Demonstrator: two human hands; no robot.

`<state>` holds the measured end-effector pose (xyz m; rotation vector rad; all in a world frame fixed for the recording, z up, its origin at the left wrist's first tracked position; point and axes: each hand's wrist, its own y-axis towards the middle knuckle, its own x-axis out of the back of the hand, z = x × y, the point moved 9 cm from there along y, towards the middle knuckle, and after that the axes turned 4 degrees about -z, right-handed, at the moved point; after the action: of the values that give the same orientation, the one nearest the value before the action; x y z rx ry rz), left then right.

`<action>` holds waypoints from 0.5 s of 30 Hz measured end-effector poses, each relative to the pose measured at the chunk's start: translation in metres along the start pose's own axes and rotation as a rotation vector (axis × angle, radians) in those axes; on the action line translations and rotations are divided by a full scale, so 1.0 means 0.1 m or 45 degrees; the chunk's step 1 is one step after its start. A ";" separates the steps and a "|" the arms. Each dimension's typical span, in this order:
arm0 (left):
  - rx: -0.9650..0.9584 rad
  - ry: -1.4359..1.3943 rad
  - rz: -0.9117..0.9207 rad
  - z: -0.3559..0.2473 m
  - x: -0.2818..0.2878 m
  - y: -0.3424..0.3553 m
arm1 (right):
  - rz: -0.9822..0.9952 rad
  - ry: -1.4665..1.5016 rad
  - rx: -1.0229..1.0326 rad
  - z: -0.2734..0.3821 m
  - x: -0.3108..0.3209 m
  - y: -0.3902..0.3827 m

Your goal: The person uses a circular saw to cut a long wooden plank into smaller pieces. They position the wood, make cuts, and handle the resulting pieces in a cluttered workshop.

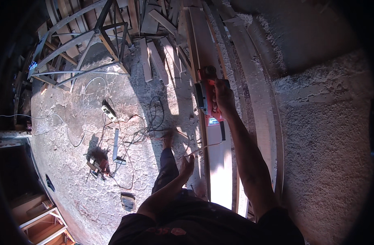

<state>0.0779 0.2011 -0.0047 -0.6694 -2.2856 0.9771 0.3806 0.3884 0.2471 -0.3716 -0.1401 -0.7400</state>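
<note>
My right hand point(223, 97) is closed on the handle of a red and black electric hand planer point(203, 90), which rests on a long pale board point(217, 159) lying lengthwise in front of me, with more long planks point(260, 130) alongside on the right. My left hand point(187, 165) is closed on a pale power cord point(201, 148), left of the board and lower than the planer. The cord runs from the planer's dark rear sleeve. My bare foot point(168, 138) stands on the rough floor among tangled cables.
A power strip point(109, 110), a dark tool point(98, 163) and a long metal tool point(116, 145) lie among cords on the left floor. A timber-and-metal frame point(79, 73) and loose offcuts point(156, 61) are at the back; wooden shelving point(48, 226) is at lower left.
</note>
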 end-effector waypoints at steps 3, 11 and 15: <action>0.155 -0.258 0.181 -0.41 -0.08 0.29 | 0.004 0.027 -0.018 0.15 -0.07 0.37; -0.736 -0.167 -0.024 -2.30 -0.07 0.98 | 0.076 0.095 -0.077 0.66 -0.46 1.26; -0.727 -0.012 0.052 -3.08 0.01 1.22 | 0.029 0.067 -0.111 0.65 -0.40 1.86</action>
<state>0.3065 0.4242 0.0810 -0.9396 -2.5803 0.3269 0.4786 0.5642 0.2449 -0.4355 -0.0543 -0.7341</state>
